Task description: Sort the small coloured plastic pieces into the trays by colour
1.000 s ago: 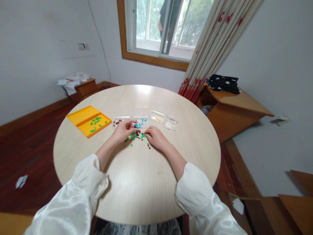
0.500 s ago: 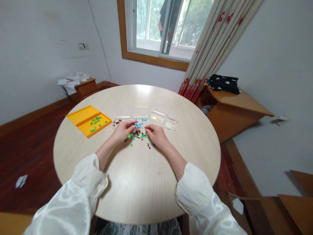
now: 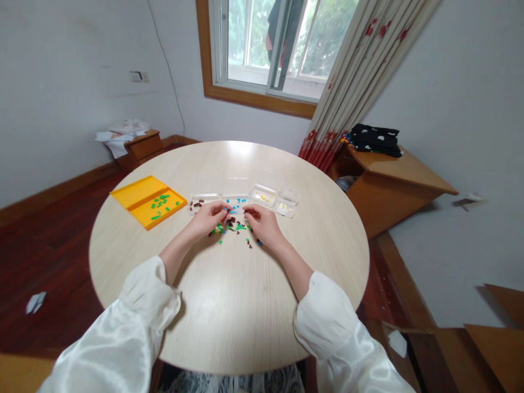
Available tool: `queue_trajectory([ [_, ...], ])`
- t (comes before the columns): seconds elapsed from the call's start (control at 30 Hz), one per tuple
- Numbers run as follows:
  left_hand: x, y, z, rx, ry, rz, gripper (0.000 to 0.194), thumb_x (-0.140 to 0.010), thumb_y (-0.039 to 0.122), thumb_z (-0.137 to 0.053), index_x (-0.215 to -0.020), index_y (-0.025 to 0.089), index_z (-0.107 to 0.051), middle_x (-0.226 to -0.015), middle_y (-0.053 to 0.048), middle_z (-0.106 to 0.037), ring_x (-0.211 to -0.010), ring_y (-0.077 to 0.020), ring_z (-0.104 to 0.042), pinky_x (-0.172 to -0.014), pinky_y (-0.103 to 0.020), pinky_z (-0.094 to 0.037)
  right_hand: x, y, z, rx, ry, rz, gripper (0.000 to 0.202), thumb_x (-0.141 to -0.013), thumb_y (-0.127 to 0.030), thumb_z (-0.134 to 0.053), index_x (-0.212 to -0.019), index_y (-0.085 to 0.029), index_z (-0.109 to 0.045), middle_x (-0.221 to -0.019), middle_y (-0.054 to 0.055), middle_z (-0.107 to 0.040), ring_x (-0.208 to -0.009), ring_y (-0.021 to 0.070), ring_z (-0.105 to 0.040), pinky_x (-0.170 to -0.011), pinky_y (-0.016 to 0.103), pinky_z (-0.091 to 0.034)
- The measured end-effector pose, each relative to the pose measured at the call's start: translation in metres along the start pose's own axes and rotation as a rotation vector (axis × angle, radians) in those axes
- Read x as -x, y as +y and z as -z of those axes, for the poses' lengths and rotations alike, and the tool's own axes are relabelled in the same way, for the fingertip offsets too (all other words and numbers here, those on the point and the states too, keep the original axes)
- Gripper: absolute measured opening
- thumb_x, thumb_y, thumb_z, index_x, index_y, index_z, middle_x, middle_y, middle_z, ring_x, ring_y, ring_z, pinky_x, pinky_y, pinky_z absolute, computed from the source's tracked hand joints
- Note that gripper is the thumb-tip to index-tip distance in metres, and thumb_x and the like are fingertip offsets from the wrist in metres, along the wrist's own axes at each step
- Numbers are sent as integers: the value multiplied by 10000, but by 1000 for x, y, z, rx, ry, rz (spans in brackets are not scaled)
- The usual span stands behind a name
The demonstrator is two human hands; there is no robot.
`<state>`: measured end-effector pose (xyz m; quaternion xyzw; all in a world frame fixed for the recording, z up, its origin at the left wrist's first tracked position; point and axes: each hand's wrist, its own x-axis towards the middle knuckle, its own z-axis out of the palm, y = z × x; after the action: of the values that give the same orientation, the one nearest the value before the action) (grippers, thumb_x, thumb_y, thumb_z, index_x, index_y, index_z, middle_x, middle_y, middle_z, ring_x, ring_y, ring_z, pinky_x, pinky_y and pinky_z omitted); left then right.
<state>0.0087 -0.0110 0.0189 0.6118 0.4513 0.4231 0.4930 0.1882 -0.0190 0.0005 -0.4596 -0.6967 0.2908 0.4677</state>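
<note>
Hovering over the loose pieces (image 3: 232, 220), the left hand (image 3: 208, 219) and right hand (image 3: 264, 225) are apart, each with thumb and fingers curled in. Something dark shows at the fingertips of both, but I cannot tell whether either grips a piece.

A sleeve or wrist sweeping low could scatter the heap across the counter (image 3: 229, 300), since nothing walls it in. A knuckle knocking the clear boxes (image 3: 205, 196), just beyond the fingers, might jolt their contents together, and bits this tiny could easily slip from a loose pinch and land among the wrong colour.

The loose pieces lie on the counter below and between the hands: brown, green, blue and a little yellow, jumbled (too small for me to make out their shapes), with a few strays nearer the person. The clear boxes hold brown pieces (image 3: 198, 204), blue pieces (image 3: 243, 201), yellow pieces (image 3: 263, 197) and pale yellow pieces (image 3: 285, 208). Well to the left, an open orange-yellow case (image 3: 141, 193) holds green pieces (image 3: 164, 197).
</note>
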Motion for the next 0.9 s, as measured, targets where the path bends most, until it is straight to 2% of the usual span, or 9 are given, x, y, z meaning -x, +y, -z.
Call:
queue_trajectory([
  [0.23, 1, -1, 0, 15, 25, 16, 237, -609, 310, -708, -780, 145, -710, -695, -45, -679, -641, -155, -598, -654, -301, -469, 0, -2, -1, -64, 2, -38, 210, -754, -152, -557, -919, -146, -686, -935, 84, -707, -816, 155, -652, -788, 311, -515],
  [0.43, 3, 3, -2, 94, 58, 5, 287, -543, 321, -772, -748, 137, -691, -725, -55, -691, -668, -158, -624, -701, -318, -502, 2, -3, -2, -124, -30, -63, 131, -785, -236, -574, -807, -163, -681, -783, 48, -701, -711, 151, -656, -709, 298, -530],
  [0.7, 4, 5, -1, 20, 86, -61, 283, -534, 377, -779, -686, 156, -689, -707, -59, -693, -688, -184, -625, -707, -341, -507, 4, -11, -1, -201, -21, -52, 129, -691, -286, -677, -701, -160, -647, -721, 34, -683, -672, 145, -638, -691, 293, -532],
  [0.9, 5, 4, -4, -4, 104, -78, 282, -544, 377, -772, -691, 148, -695, -720, -67, -696, -705, -190, -627, -722, -344, -504, 3, -10, -2, -193, -21, -54, 80, -702, -200, -634, -755, -161, -680, -800, 53, -700, -745, 153, -647, -742, 306, -530],
])
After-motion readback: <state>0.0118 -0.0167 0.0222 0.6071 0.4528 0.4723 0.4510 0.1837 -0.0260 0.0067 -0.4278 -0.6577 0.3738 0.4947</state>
